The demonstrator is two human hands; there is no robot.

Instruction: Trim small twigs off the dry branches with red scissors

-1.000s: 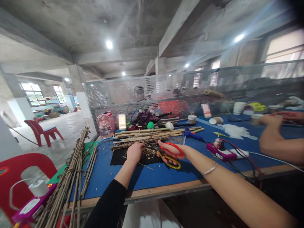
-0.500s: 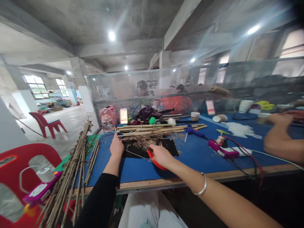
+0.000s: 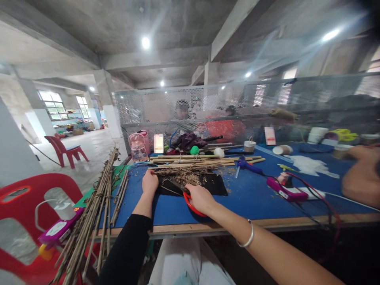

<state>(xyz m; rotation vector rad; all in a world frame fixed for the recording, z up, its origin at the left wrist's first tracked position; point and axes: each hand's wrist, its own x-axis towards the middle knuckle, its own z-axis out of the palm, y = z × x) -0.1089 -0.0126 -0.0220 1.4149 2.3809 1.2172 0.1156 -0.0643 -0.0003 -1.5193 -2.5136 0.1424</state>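
Observation:
My right hand [image 3: 202,199] is closed on a pair of red-handled scissors [image 3: 193,207], whose dark blades point left and away toward my other hand. My left hand [image 3: 150,182] is closed at the left side of a black mat [image 3: 219,185]. A thin dry stem [image 3: 172,191] runs from its fingers toward the scissors; just how the fingers grip it is hidden. Crumbled brown plant bits [image 3: 194,179] lie heaped on the mat beyond the blades. Behind the heap, long pale sticks [image 3: 228,162] lie across the blue table [image 3: 237,209].
A bundle of dry stalks [image 3: 95,202] leans at the left beside a red chair [image 3: 59,182]. To the right lie a blue glue gun [image 3: 251,166] and a purple power strip [image 3: 285,192] with cables. Another person's arm [image 3: 362,178] rests at the far right.
The scissors' blades have swung left, nearer my left hand, and more of the crumbled heap shows. The whole view has shifted slightly, so things appear further right.

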